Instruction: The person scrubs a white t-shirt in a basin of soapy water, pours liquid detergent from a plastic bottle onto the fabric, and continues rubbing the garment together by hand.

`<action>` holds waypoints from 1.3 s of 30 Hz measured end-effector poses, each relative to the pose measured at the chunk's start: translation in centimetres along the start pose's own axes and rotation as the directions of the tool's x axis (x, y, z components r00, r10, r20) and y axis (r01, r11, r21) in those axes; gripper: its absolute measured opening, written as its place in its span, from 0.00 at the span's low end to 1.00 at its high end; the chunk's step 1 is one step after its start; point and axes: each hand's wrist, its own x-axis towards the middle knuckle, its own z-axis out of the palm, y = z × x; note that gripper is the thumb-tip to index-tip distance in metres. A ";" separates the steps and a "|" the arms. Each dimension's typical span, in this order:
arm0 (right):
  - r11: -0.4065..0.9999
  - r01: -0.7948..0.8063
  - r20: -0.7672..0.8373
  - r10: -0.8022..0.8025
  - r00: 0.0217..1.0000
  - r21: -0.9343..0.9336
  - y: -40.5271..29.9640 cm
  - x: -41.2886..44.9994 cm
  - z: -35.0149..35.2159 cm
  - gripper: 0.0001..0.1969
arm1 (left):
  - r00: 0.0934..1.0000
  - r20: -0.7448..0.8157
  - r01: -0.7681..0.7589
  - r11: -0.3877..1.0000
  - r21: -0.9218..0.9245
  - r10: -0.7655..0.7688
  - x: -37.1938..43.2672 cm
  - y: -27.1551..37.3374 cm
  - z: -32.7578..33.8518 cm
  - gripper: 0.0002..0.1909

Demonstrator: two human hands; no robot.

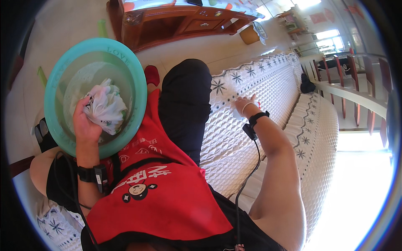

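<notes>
My left hand (87, 121) grips a bunched, wet white cloth (108, 106) above the water in a turquoise plastic basin (51, 103). Pale suds float on the water, and the basin is beside my lap at the left. Out to the right, my right hand (244, 105) is over the white quilted sofa cover (229, 141). Beneath and beside its palm shows part of a whitish, see-through object (238, 115) with a bit of red near it. The wrist and fingers hide most of that object, so whether the hand grips it cannot be told.
A carved wooden table (188, 23) with a patterned cover stands ahead. Near its right end is a brown bin (250, 35) with a liner. Green legs of a stand (102, 29) show by the basin. A dark cloth item (307, 84) lies at the sofa's far end, beside a railing (355, 94).
</notes>
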 end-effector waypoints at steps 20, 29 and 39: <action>-0.003 0.872 -0.853 -0.209 0.477 0.489 -25.4 -11.6 -26.8 0.27 | 0.967 0.137 -0.233 0.965 0.118 0.216 -4.1 3.1 4.4 0.21; -0.763 0.388 -0.845 -0.383 0.372 0.517 -29.9 -11.3 -31.8 0.19 | 0.904 0.191 -0.426 0.758 0.493 0.384 -2.5 7.0 5.7 0.15; -0.689 0.605 -0.863 -0.059 0.501 0.399 -31.5 -7.3 -33.3 0.10 | 0.910 0.101 -0.361 0.650 0.669 0.402 2.9 7.6 5.1 0.16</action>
